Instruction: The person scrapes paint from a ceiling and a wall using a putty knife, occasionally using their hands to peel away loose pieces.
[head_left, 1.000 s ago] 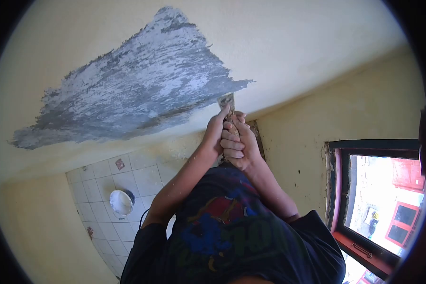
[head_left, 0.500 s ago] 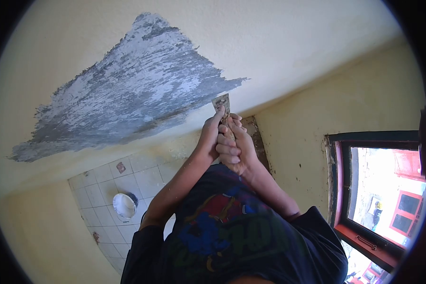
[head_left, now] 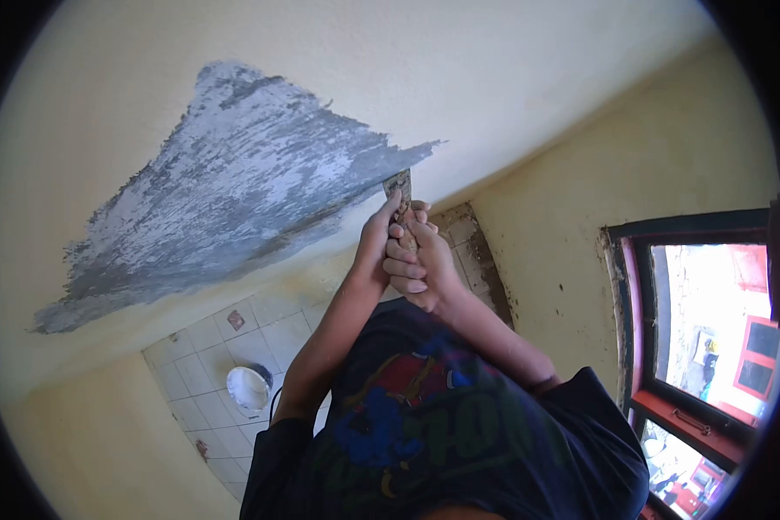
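Note:
Both hands are clasped on one scraper (head_left: 398, 183), a flat blade caked with grey and brown residue. My left hand (head_left: 376, 236) is closed on it, with the thumb laid up along the blade. The fingers of my right hand (head_left: 418, 263) wrap around the handle, which is mostly hidden. The blade's top edge is right at the lower right border of a rough grey patch (head_left: 251, 173) on the cream wall (head_left: 459, 78). Streaks and a ragged outline mark this patch.
Below on the left, a bucket (head_left: 250, 387) with white contents stands on the tiled floor (head_left: 201, 371). To the right, a window with a dark and red frame (head_left: 640, 321) is set in the yellowish side wall (head_left: 550, 234). A dirty strip (head_left: 494, 282) runs along the floor's edge.
The view has turned, so the bucket and window appear farther right and the patch's upper part farther left and lower. Hands and scraper appear slightly farther left, with the same grip.

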A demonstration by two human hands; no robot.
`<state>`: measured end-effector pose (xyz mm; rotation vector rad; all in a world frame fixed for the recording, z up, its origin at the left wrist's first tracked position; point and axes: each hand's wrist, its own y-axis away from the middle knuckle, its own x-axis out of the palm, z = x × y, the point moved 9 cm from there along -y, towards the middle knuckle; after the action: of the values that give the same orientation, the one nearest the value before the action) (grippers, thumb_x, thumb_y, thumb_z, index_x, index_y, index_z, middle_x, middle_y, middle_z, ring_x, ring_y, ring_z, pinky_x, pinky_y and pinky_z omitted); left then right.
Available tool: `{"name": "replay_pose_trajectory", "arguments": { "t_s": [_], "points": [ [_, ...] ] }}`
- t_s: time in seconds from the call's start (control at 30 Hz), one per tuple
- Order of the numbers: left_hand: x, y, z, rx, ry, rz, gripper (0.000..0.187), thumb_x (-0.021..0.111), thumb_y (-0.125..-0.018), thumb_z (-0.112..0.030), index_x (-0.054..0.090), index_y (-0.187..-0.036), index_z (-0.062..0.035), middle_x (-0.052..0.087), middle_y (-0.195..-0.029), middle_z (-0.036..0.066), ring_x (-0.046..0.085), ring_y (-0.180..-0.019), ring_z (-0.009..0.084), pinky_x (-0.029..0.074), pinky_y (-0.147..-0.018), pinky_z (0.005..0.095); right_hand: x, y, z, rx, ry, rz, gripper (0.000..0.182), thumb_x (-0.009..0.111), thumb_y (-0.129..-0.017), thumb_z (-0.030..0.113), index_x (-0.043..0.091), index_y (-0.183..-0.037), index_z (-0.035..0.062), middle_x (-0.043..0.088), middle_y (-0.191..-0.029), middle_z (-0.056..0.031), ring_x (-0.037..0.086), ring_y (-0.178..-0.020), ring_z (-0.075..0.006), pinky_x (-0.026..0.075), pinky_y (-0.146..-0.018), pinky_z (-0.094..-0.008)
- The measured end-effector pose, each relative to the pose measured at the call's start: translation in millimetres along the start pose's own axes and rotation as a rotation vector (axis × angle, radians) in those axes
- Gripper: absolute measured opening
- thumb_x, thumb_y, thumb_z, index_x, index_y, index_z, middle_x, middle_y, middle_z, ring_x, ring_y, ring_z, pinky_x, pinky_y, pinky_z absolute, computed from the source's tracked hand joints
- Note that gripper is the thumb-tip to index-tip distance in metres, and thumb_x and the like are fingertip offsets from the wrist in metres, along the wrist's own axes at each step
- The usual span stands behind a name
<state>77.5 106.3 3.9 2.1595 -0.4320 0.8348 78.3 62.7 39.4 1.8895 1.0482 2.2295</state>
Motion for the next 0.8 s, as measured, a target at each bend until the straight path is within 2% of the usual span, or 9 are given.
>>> {"name": "replay_pose_trajectory", "arguments": {
  "t_s": [0.03, 0.17, 0.3, 0.5, 0.63, 0.7, 0.73, 0.77, 0.8],
  "points": [
    [-8.4, -3.0, 6.4, -0.048, -0.016, -0.034, 0.041, 0.046, -0.093, -0.044, 0.055, -0.091, -0.0034, 0.053, -0.074, 0.004, 0.058, -0.072, 0.0196, 0.049, -0.064, 0.0293, -9.7, -4.1, 1.9, -0.062, 0.048, -0.062, 0.029, 0.034, -0.098, 0.036, 0.044, -0.085, 0.0124, 0.036, -0.053, 0.0008, 0.026, -0.033, -0.0046, 0.019, -0.024, -0.0185],
    [-5.7, -0.6, 4.4, 0.027, 0.008, 0.022, 0.040, 0.046, -0.094, -0.041, 0.055, -0.092, -0.0023, 0.054, -0.071, 0.004, 0.058, -0.070, 0.0197, 0.049, -0.063, 0.0299, -9.4, -0.3, -1.2, -0.030, 0.046, -0.079, 0.025, 0.034, -0.097, 0.032, 0.044, -0.085, 0.0128, 0.035, -0.053, 0.0012, 0.026, -0.033, -0.0050, 0.017, -0.025, -0.0184],
    [-10.7, -2.3, 9.1, -0.035, 0.100, -0.015, 0.041, 0.045, -0.094, -0.043, 0.055, -0.091, -0.0030, 0.054, -0.069, 0.003, 0.058, -0.071, 0.0188, 0.049, -0.062, 0.0289, -16.5, -11.0, -4.1, 0.008, -0.027, -0.075, 0.026, 0.035, -0.097, 0.035, 0.044, -0.084, 0.0137, 0.036, -0.053, 0.0008, 0.026, -0.033, -0.0055, 0.016, -0.025, -0.0192],
    [-2.0, -8.5, 3.4, -0.048, 0.005, 0.060, 0.036, 0.045, -0.094, -0.043, 0.055, -0.089, -0.0083, 0.053, -0.064, 0.000, 0.059, -0.066, 0.0151, 0.050, -0.056, 0.0282, -4.2, -4.6, 5.7, -0.089, 0.105, -0.067, 0.025, 0.039, -0.095, 0.037, 0.041, -0.085, 0.0140, 0.035, -0.054, 0.0016, 0.026, -0.034, -0.0060, 0.017, -0.027, -0.0198],
    [-4.0, 14.1, 11.6, -0.086, -0.029, -0.044, 0.038, 0.047, -0.093, -0.045, 0.055, -0.088, -0.0080, 0.053, -0.063, 0.001, 0.058, -0.060, 0.0157, 0.050, -0.054, 0.0283, -19.0, -6.6, 4.3, -0.151, 0.042, -0.138, 0.028, 0.038, -0.096, 0.038, 0.044, -0.084, 0.0137, 0.036, -0.052, 0.0010, 0.024, -0.031, -0.0066, 0.016, -0.025, -0.0201],
    [4.7, 10.1, -1.3, -0.016, -0.053, -0.073, 0.039, 0.048, -0.092, -0.046, 0.055, -0.087, -0.0074, 0.054, -0.063, 0.002, 0.056, -0.057, 0.0147, 0.050, -0.053, 0.0282, -0.1, 6.9, -3.2, -0.051, 0.147, 0.012, 0.031, 0.036, -0.095, 0.042, 0.042, -0.085, 0.0137, 0.036, -0.054, 0.0009, 0.028, -0.035, -0.0074, 0.018, -0.027, -0.0213],
    [18.8, 18.4, -8.5, 0.042, -0.036, -0.014, 0.039, 0.048, -0.092, -0.045, 0.055, -0.087, -0.0066, 0.053, -0.063, 0.002, 0.056, -0.058, 0.0149, 0.050, -0.053, 0.0280, 16.9, 11.8, -6.1, -0.072, 0.044, 0.202, 0.031, 0.036, -0.096, 0.042, 0.042, -0.086, 0.0133, 0.035, -0.054, 0.0009, 0.026, -0.034, -0.0072, 0.017, -0.027, -0.0209],
    [8.7, 6.4, -5.4, 0.035, -0.036, -0.018, 0.039, 0.048, -0.092, -0.045, 0.055, -0.087, -0.0066, 0.053, -0.063, 0.002, 0.056, -0.058, 0.0149, 0.050, -0.053, 0.0280, 13.5, 3.4, -2.9, -0.072, 0.037, 0.196, 0.031, 0.036, -0.096, 0.042, 0.042, -0.086, 0.0133, 0.035, -0.054, 0.0009, 0.026, -0.034, -0.0072, 0.017, -0.027, -0.0209],
    [10.1, -7.6, -1.5, -0.048, 0.004, 0.062, 0.039, 0.048, -0.092, -0.045, 0.054, -0.087, -0.0064, 0.052, -0.063, 0.001, 0.056, -0.059, 0.0156, 0.050, -0.055, 0.0289, -1.7, -11.4, 7.1, -0.108, 0.076, 0.052, 0.030, 0.037, -0.096, 0.042, 0.042, -0.086, 0.0133, 0.035, -0.054, 0.0008, 0.024, -0.033, -0.0076, 0.017, -0.027, -0.0215]
  ]
}}
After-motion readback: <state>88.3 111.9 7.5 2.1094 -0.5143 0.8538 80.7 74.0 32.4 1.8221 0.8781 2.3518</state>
